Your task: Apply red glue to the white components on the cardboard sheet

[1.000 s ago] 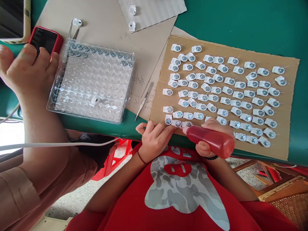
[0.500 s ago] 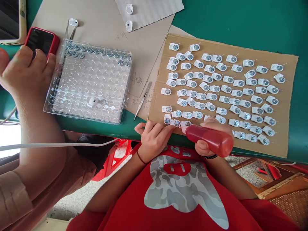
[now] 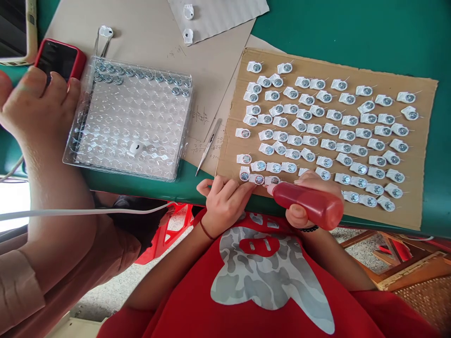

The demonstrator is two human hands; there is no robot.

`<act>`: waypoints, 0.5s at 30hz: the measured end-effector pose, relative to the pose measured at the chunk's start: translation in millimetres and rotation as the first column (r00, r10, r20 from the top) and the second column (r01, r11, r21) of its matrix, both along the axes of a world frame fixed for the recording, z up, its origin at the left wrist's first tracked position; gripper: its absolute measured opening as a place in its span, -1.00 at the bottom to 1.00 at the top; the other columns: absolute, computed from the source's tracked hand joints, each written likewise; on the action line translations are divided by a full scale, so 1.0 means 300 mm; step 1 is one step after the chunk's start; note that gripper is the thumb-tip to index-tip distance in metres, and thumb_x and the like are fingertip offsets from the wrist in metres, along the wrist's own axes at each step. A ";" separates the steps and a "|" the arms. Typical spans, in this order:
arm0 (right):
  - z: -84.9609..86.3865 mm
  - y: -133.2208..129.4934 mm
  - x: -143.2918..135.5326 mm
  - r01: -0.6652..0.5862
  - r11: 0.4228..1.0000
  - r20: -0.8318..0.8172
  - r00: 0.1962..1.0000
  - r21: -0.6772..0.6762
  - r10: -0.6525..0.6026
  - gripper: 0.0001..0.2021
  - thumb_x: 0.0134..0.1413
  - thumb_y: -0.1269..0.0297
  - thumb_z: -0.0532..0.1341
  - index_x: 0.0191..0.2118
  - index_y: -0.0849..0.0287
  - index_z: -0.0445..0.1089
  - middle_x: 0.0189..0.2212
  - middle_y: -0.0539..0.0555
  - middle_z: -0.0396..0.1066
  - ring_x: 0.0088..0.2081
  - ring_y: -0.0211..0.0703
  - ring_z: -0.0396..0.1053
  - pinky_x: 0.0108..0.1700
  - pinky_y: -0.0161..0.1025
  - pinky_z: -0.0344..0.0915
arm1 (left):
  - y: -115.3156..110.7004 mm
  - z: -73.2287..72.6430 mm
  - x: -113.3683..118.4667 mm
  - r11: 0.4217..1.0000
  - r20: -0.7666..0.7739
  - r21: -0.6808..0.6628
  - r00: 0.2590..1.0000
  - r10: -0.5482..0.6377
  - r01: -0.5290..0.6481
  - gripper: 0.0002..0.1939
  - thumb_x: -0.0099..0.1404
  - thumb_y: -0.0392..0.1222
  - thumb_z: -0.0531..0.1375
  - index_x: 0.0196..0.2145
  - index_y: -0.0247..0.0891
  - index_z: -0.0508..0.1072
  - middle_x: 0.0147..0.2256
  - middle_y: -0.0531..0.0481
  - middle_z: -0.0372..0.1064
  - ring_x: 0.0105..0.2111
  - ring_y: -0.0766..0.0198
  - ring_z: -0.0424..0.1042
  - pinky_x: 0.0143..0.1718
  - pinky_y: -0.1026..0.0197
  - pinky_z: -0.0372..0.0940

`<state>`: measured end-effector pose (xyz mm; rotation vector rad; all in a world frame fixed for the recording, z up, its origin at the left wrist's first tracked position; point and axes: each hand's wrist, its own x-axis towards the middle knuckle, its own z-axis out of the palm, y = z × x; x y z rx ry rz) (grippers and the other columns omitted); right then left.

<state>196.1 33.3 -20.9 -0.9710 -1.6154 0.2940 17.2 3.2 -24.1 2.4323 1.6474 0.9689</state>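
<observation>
My right hand (image 3: 299,211) is wrapped round a red squeeze bottle (image 3: 306,204), tilted so its pale nozzle points left. The nozzle reaches close to the fingertips of my left hand (image 3: 225,202). My left hand is closed, its fingers curled at the front edge of a cardboard sheet (image 3: 232,150); whatever it pinches is hidden. Rows of small white earphone shells with round silver discs cover the cardboard. One such shell (image 3: 259,179) lies right by my left fingertips.
Left of the cardboard are tweezers (image 3: 208,146) and a clear plastic tray (image 3: 127,117) with several silver discs and a white earbud shell (image 3: 136,149). Another person's hand (image 3: 38,101) rests by a red-cased phone (image 3: 59,58). A white cable (image 3: 105,213) crosses the front left.
Almost nothing differs. The bottle has moved very slightly right; both my hands stay in place, and the view has shifted a little.
</observation>
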 end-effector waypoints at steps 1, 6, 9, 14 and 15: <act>-0.001 0.000 -0.001 0.007 1.000 -0.008 1.000 0.007 -0.007 -0.68 -0.07 0.01 0.19 -0.27 0.15 0.37 -0.58 -0.03 0.32 -0.64 -0.24 0.20 -0.55 -0.18 0.18 | 0.000 0.000 0.000 1.000 0.002 0.001 1.000 0.003 -0.003 -0.87 0.14 -0.30 0.24 -0.30 -0.21 0.48 -0.58 0.04 0.23 -0.46 0.28 0.10 -0.39 0.20 0.06; -0.008 -0.002 -0.004 0.020 1.000 -0.017 1.000 0.014 -0.019 -0.67 -0.07 0.02 0.20 -0.26 0.15 0.37 -0.56 -0.03 0.31 -0.63 -0.24 0.18 -0.54 -0.18 0.18 | 0.000 -0.001 0.001 1.000 -0.001 0.006 1.000 0.002 -0.002 -0.87 0.14 -0.31 0.24 -0.30 -0.21 0.48 -0.58 0.04 0.23 -0.47 0.28 0.10 -0.40 0.20 0.06; -0.006 -0.001 -0.003 0.023 1.000 -0.021 1.000 0.021 -0.023 -0.67 -0.06 0.01 0.19 -0.26 0.14 0.37 -0.55 -0.03 0.31 -0.63 -0.26 0.18 -0.55 -0.19 0.17 | 0.000 -0.001 0.001 1.000 -0.004 0.005 1.000 -0.001 0.001 -0.86 0.13 -0.32 0.24 -0.30 -0.21 0.47 -0.58 0.05 0.23 -0.48 0.29 0.09 -0.40 0.20 0.06; 0.000 0.001 -0.002 0.023 1.000 0.003 1.000 0.009 -0.023 -0.72 -0.03 0.01 0.17 -0.39 0.13 0.41 -0.60 -0.04 0.29 -0.63 -0.26 0.18 -0.52 -0.18 0.19 | -0.001 -0.002 0.000 1.000 -0.001 -0.005 1.000 -0.009 0.009 -0.87 0.14 -0.32 0.24 -0.30 -0.22 0.47 -0.57 0.05 0.23 -0.48 0.29 0.09 -0.39 0.20 0.05; -0.001 0.000 -0.002 0.027 1.000 0.003 1.000 0.012 -0.027 -0.72 -0.03 0.01 0.17 -0.40 0.13 0.41 -0.60 -0.03 0.29 -0.63 -0.26 0.19 -0.52 -0.19 0.19 | -0.001 -0.003 0.000 1.000 -0.002 -0.006 1.000 -0.009 0.009 -0.88 0.15 -0.32 0.23 -0.30 -0.22 0.47 -0.57 0.05 0.23 -0.48 0.30 0.09 -0.39 0.20 0.05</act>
